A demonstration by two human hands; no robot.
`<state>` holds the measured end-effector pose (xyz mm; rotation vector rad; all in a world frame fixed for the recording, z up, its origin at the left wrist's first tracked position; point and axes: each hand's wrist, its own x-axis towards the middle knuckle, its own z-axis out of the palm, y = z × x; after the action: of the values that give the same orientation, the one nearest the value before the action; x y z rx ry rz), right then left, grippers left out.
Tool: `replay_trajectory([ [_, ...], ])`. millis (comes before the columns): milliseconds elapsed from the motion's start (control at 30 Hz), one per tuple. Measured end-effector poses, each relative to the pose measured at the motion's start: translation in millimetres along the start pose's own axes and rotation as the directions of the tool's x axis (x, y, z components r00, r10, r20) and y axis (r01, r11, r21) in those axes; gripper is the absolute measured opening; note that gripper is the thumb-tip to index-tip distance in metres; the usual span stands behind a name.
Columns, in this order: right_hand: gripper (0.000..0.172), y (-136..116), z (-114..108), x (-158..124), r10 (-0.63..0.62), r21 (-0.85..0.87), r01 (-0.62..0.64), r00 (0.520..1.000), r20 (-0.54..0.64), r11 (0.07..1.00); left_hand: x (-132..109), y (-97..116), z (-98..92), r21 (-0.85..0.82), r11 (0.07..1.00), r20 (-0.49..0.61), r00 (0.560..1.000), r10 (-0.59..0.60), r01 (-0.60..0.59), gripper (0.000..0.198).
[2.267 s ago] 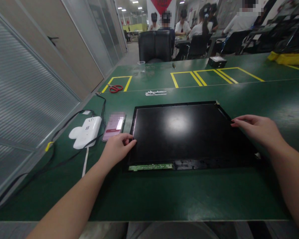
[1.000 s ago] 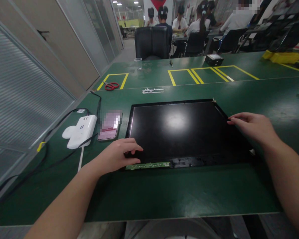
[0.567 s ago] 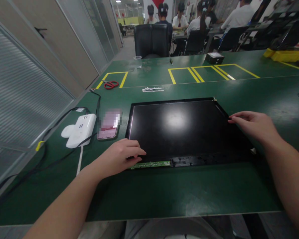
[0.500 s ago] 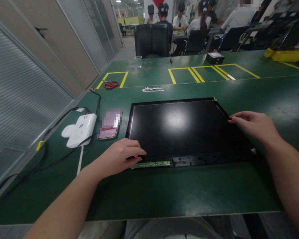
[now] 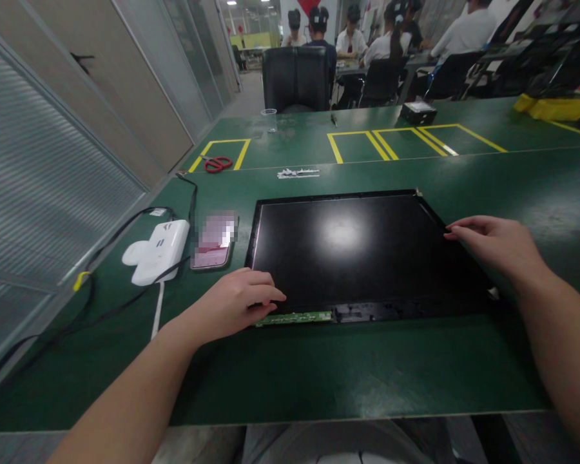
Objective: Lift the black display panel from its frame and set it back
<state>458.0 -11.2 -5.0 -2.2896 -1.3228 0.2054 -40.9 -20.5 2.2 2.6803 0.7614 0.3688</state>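
A black LCD screen panel (image 5: 348, 258) lies flat on the green table, and a light reflects in its surface. Along its near edge on the left runs a thin green circuit board (image 5: 299, 318). At the panel's near left corner, my left hand (image 5: 244, 298) rests with its fingers slightly bent and a gap between forefinger and thumb. The part of the board beneath the thumb is hidden. On the far side from it, my right hand (image 5: 495, 245) has its fingertips pressed together at the panel's right edge.
Left of the panel lie a phone (image 5: 215, 241) and a white power strip (image 5: 162, 252) with cables. Beyond the panel are white scraps (image 5: 298, 173), red-handled scissors (image 5: 217, 164), a clear plastic cup (image 5: 269, 121) and a black box (image 5: 418, 113). Several people sit in the background.
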Motion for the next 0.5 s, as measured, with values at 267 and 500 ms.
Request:
replay_trajectory([
  [267,0.031,1.6,1.5,0.7,-0.003,0.005,0.003,1.0,-0.008,1.0,0.6,0.2,-0.1,-0.005,0.999,0.012,0.999,-0.038,0.039,0.021],
  [500,0.032,-0.7,0.0,-0.1,0.038,0.014,-0.039,0.999,0.025,0.999,2.7,1.8,1.0,0.064,0.998,-0.014,1.0,-0.027,0.028,0.016],
])
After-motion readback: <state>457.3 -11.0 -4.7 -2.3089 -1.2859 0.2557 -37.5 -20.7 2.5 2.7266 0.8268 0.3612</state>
